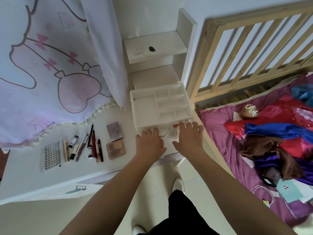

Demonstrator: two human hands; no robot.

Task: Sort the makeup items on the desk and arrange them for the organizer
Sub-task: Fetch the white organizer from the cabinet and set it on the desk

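Well to the left of both grips, on the bench [25, 167], lie the lash sheet [51, 154], then the row of pencils and tubes [88, 145], long axes pointing away from the person, then two palettes [116, 148] just left of the left grip [149, 141]. That grip's fingers bend at the organizer [145, 109] front; whether they hook it, I cannot tell. The right grip [189, 134] is splayed, fingertips at the same front. The left grip is nearer the makeup and likely reaches next.
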